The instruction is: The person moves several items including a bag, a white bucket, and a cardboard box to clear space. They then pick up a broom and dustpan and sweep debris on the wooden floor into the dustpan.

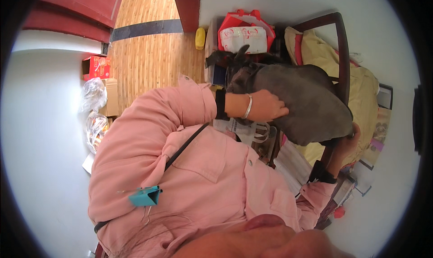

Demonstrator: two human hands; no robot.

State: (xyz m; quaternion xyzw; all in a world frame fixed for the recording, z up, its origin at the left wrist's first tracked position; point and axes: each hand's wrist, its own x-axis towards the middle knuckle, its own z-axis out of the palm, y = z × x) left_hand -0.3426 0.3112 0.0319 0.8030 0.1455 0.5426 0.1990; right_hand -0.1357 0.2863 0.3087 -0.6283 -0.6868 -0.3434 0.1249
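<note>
A dark grey cloth [297, 102] with black parts along its far and left sides is spread in front of me, right of centre; I cannot tell if it is a garment or a bag. My left hand [264, 106], with a silver bangle at the wrist, is closed, its curled fingertips against the cloth's left part. At the near right corner, my right hand [351, 138] grips the cloth's edge; most of its fingers are hidden behind the fabric.
A dark wooden chair frame [343, 55] stands beside beige padded bedding [361, 95] on the right. Behind the cloth sits a red bag with a white package [243, 39]. A yellow bottle [200, 38] stands by the doorway. Boxes and plastic bags [94, 95] line the left wall.
</note>
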